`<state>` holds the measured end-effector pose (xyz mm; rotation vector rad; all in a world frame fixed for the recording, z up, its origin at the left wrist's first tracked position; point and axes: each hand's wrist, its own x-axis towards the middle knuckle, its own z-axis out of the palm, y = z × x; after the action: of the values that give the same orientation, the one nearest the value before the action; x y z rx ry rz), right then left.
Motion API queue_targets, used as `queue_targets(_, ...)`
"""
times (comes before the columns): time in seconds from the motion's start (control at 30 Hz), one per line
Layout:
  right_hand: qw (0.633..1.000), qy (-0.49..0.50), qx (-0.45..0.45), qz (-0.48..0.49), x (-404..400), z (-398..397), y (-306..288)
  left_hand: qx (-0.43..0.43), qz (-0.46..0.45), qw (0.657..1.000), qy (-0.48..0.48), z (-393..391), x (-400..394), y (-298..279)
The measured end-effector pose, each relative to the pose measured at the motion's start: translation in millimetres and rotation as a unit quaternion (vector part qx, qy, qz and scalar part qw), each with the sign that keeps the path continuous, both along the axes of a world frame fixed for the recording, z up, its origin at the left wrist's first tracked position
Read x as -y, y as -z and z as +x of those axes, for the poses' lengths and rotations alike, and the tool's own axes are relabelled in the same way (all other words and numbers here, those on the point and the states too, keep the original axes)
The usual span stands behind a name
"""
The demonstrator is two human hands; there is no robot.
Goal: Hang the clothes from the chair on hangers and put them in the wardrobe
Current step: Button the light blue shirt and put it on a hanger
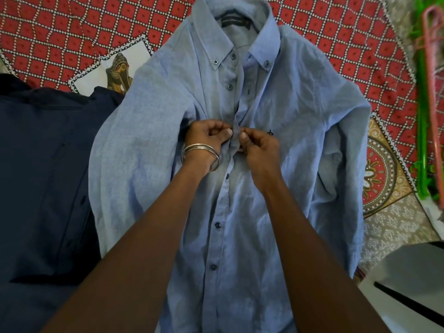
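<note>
A light blue button-down shirt [300, 111] lies face up on the red patterned bedspread [60, 37], collar at the top. A dark hanger edge shows inside the collar [236, 19]. My left hand [206, 138], with silver bangles at the wrist, pinches the left side of the shirt's front placket at chest height. My right hand [258, 143] pinches the right side of the placket, thumb to thumb with the left. The buttons below my hands are fastened; the placket just above them gapes open.
A dark navy garment [43, 164] lies to the left of the shirt. Green [422, 111] and pink [432, 56] plastic hangers lie at the right edge of the bed. A white object [408, 284] sits at the lower right corner.
</note>
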<state>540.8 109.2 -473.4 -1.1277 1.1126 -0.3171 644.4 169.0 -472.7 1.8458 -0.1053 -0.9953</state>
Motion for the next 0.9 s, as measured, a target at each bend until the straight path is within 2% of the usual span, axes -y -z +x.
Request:
queue_targets(0.17, 0.998, -0.061, -0.023, 0.01, 11, -3, 1, -0.048, -0.016, 0.998, -0.02, -3, 1, -1)
queue_targets(0.37, 0.994, -0.097, -0.03, 0.04, 21, 3, -1, -0.017, 0.007, 0.999, -0.046, -6, 2, -4)
queue_targets(0.63, 0.996, -0.072, -0.052, -0.025, 11, 10, -4, -0.006, 0.041, 0.996, -0.073, -5, 6, -4)
queue_targets(0.8, 0.993, -0.085, -0.07, -0.031, 10, 11, -10, -0.003, 0.016, 0.997, -0.081, -2, 0, -14)
queue_targets(0.9, 0.996, -0.068, -0.04, -0.032, 7, 5, -19, 0.006, -0.005, 0.998, -0.062, -2, 0, -21)
